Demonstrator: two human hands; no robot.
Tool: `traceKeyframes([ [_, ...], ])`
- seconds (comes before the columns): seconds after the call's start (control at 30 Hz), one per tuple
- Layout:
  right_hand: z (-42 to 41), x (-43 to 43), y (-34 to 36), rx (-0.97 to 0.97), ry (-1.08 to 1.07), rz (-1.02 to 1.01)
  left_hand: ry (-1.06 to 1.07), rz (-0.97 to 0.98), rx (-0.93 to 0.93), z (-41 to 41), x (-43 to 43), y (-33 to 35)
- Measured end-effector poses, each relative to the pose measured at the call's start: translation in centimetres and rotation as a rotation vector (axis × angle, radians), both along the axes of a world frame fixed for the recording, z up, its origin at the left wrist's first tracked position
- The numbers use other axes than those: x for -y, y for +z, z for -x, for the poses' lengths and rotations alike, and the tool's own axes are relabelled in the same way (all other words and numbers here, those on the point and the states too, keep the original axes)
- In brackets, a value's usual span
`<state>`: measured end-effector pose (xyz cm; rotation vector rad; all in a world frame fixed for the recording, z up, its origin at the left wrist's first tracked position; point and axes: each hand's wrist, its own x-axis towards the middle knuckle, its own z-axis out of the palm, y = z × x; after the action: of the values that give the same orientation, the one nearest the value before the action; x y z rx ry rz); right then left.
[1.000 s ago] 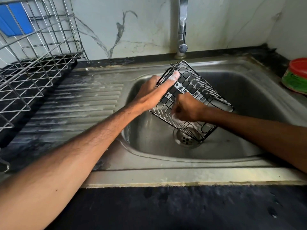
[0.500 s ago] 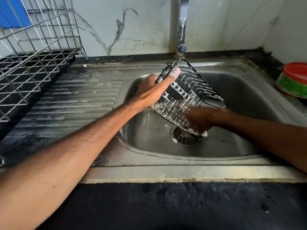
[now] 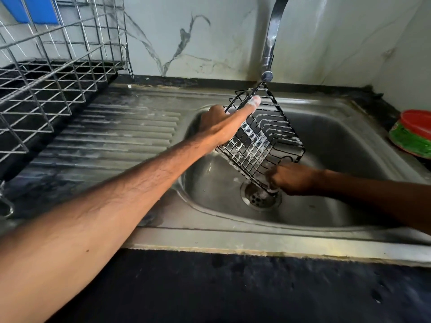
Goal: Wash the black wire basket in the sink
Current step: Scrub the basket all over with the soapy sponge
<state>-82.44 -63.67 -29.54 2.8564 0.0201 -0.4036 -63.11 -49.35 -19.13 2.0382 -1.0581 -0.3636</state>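
Since the earlier frames the right hand (image 3: 291, 178) has been moved from the middle of the black wire basket (image 3: 258, 141) down to its lowest corner, and the basket has been tipped more upright. The basket is held within the sink (image 3: 338, 136), stood on one corner. Its long axis runs steeply from the top corner, just beneath the tap (image 3: 270, 43), down to the bottom corner just above the drain (image 3: 258, 197). The gridded base is turned toward the left hand (image 3: 224, 127), and foam is noted on the wires. The upper left edge is gripped by the left hand: one soapy digit lies straight along the wire, and the other fingers are hidden behind. The right fingers are curled round the lowest corner; detail is blurred.
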Motion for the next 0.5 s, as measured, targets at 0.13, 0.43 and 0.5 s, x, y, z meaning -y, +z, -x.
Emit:
traceKeyframes([
  [0.13,1.2,0.2,2.5,0.083,-0.174,0.202,0.017,-0.028,0.043,-0.2,0.4,-0.5],
  [0.43,1.0,-2.4,2.4,-0.073,-0.147,0.177,0.088,0.005,0.099,0.2,0.5,-0.7],
  [0.5,1.4,-0.6,3.8,0.032,-0.264,0.248,0.078,0.019,0.103,0.2,0.4,-0.6],
])
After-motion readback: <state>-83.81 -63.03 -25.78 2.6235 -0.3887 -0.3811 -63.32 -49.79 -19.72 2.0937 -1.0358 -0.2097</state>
